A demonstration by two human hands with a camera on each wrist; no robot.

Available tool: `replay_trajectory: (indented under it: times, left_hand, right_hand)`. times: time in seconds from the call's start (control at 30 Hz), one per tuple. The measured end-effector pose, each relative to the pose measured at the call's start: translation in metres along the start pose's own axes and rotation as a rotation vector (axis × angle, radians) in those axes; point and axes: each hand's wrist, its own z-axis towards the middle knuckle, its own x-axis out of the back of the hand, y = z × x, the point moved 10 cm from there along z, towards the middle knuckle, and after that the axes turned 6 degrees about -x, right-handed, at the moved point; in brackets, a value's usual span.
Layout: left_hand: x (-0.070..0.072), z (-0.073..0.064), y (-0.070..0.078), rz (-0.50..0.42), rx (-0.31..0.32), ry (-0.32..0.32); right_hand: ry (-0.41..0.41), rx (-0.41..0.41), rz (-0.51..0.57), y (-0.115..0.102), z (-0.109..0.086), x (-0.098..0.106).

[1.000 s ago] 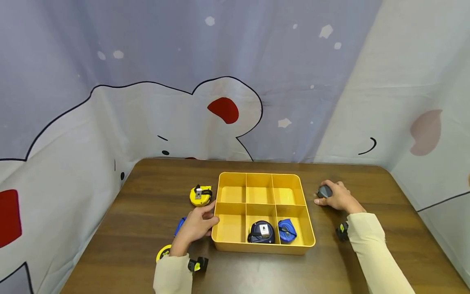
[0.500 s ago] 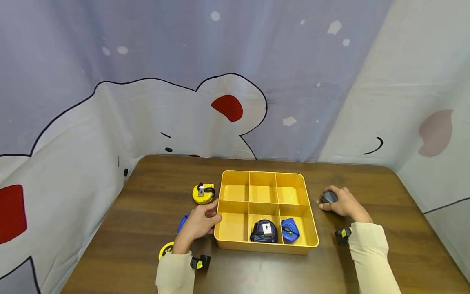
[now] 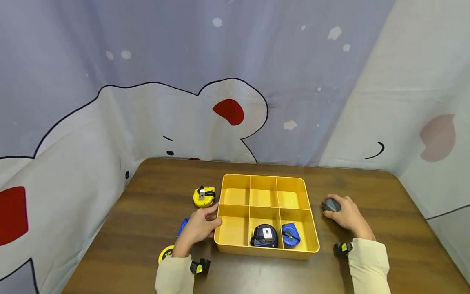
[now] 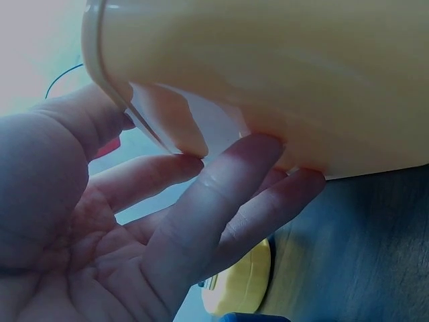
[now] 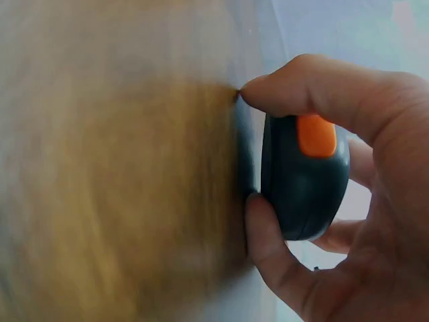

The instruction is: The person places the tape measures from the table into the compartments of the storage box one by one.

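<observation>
A yellow six-compartment box (image 3: 266, 252) stands mid-table. My left hand (image 3: 198, 226) holds its left side, thumb at the rim and fingers against the outer wall (image 4: 301, 67). To the right of the box, my right hand (image 3: 346, 214) grips a dark grey tape measure (image 3: 332, 205) between thumb and fingers. Its orange button (image 5: 316, 136) shows under the thumb in the right wrist view. A navy tape measure (image 3: 265, 236) with a white clip sits in the front middle compartment. A blue tape measure (image 3: 291, 234) lies in the front right one.
Left of the box lie a yellow tape measure (image 3: 204, 197) with a black strap, a blue one (image 3: 182, 226) partly hidden by the left hand, and another yellow one (image 3: 165, 254) beside the sleeve. A patterned curtain (image 3: 183, 118) hangs behind the wooden table (image 3: 147, 188).
The right hand has drawn slightly toward the near side with the grey tape measure in its grip. The left hand keeps its hold on the box. The head view has shifted a little.
</observation>
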Motion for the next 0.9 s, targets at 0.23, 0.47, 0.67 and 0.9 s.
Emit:
replay_trajectory:
  times: [0.23,0.47,0.67,0.9]
  left_hand:
    - [0.000,-0.001,0.000,0.022,-0.012,0.005]
    - [-0.001,-0.002,-0.004,0.019,-0.004,-0.001]
    - [-0.001,0.001,-0.002,0.032,-0.003,0.006]
    - [0.000,0.002,-0.001,0.031,0.005,0.004]
  right_hand:
    - [0.009,-0.011,0.007,0.001,-0.006,0.000]
    - [-0.045,0.038,0.002,-0.010,-0.011,-0.001]
    - [-0.027,0.055,0.006,-0.020,-0.013,0.008]
    - [-0.031,0.077,-0.002,-0.040,-0.018,0.018]
